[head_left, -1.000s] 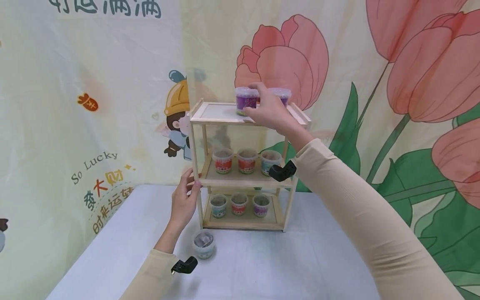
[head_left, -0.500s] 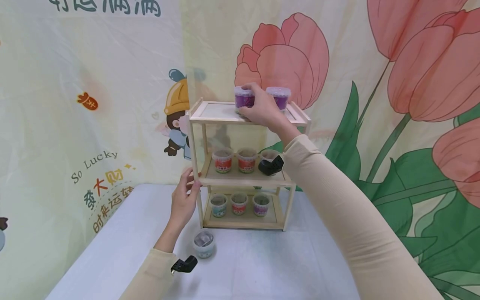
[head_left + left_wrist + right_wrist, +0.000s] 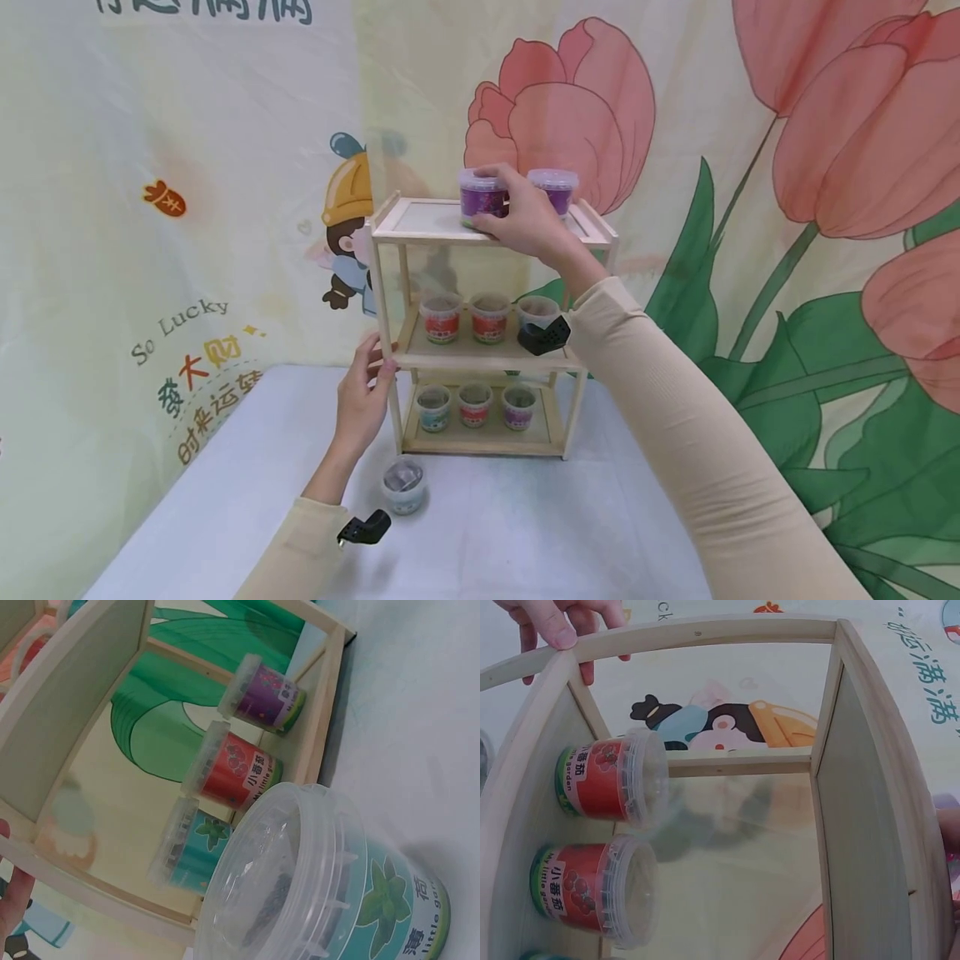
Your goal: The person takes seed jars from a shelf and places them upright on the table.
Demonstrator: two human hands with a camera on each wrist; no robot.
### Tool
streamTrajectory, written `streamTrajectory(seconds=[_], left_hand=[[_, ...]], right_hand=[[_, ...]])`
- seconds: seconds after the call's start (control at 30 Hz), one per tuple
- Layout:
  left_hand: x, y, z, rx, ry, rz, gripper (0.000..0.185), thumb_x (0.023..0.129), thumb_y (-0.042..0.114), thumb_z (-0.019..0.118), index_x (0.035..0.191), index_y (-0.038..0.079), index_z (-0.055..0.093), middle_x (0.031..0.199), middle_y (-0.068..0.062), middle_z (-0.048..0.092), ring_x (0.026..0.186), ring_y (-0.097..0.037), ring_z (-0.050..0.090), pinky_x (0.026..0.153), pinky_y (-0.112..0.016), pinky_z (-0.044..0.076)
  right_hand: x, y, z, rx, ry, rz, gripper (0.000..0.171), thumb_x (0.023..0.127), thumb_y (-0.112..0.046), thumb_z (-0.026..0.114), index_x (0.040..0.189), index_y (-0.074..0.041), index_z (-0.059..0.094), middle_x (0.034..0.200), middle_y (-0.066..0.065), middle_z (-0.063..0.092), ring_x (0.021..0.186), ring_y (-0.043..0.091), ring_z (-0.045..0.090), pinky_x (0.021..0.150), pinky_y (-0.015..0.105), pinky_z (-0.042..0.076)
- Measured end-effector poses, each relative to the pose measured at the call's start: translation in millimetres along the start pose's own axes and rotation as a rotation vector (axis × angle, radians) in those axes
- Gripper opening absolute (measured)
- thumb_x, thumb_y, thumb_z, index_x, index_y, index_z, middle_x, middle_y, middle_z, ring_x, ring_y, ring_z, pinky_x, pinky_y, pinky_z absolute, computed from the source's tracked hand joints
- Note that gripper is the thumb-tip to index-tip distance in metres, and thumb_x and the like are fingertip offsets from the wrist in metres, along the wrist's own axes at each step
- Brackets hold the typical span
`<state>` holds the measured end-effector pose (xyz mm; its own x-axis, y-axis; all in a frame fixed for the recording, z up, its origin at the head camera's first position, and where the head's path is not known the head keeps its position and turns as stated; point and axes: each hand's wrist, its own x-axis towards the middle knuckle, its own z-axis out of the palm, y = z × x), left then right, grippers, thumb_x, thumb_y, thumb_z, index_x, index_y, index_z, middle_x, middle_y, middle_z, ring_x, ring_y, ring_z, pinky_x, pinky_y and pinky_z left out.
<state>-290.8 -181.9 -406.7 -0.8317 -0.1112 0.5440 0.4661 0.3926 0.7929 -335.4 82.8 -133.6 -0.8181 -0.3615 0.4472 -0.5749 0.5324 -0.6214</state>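
Note:
My right hand point(image 3: 525, 212) grips a purple-labelled plastic tub point(image 3: 482, 200) with a clear lid on the top board of a small wooden shelf point(image 3: 472, 364). Just right of that hand, a second purple tub point(image 3: 558, 190) stands on the same board, partly covered by the hand. My left hand point(image 3: 363, 402) holds the shelf's left front post at the middle board, thumb in front and fingers behind. In front of the shelf's left foot, a mint-labelled teal tub point(image 3: 404, 492) stands on the white table; the left wrist view shows this teal tub point(image 3: 397, 900) up close.
On the middle board stand two red tubs point(image 3: 440, 321) and a teal tub point(image 3: 537, 309), partly behind the black wrist camera point(image 3: 545, 336). The bottom board carries a teal tub point(image 3: 433, 410), a red tub point(image 3: 475, 406) and a purple tub point(image 3: 518, 408). A printed cloth hangs behind.
My right hand and forearm have shifted slightly left with the purple tub, uncovering more of the second one. The left hand stays on the post. The head view has shifted a little.

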Motion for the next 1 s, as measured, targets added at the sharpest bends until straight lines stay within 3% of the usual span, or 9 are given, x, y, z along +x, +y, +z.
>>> streamTrajectory(seconds=[0.2, 0.47, 1.0], left_hand=[[-0.2, -0.2, -0.9, -0.002, -0.002, -0.002, 0.050, 0.112, 0.029, 0.055, 0.160, 0.033, 0.041, 0.141, -0.015, 0.062, 0.122, -0.036, 0.068, 0.100, -0.059, 0.055], [0.3, -2.5, -0.6, -0.004, -0.008, 0.001, 0.051, 0.113, 0.029, 0.055, 0.161, 0.034, 0.041, 0.141, -0.015, 0.062, 0.121, -0.034, 0.068, 0.100, -0.059, 0.055], [-0.2, -3.7, -1.8, -0.005, -0.013, 0.004, 0.052, 0.112, 0.027, 0.055, 0.161, 0.034, 0.040, 0.142, -0.016, 0.062, 0.122, -0.036, 0.068, 0.100, -0.061, 0.055]], right_hand=[[-2, -1, 0, 0.013, 0.002, -0.002, 0.063, 0.099, -0.017, 0.075, 0.156, -0.024, 0.048, 0.151, 0.008, 0.057, 0.127, 0.019, 0.057, 0.106, 0.035, 0.047], [-6, 1, -3, 0.103, -0.014, -0.010, 0.066, 0.097, -0.020, 0.079, 0.155, -0.028, 0.050, 0.140, 0.008, 0.060, 0.122, 0.020, 0.059, 0.099, 0.035, 0.051], [-11, 3, -3, 0.132, -0.015, -0.063, 0.067, 0.094, -0.022, 0.084, 0.153, -0.028, 0.053, 0.133, 0.008, 0.063, 0.113, 0.021, 0.061, 0.092, 0.034, 0.053]])
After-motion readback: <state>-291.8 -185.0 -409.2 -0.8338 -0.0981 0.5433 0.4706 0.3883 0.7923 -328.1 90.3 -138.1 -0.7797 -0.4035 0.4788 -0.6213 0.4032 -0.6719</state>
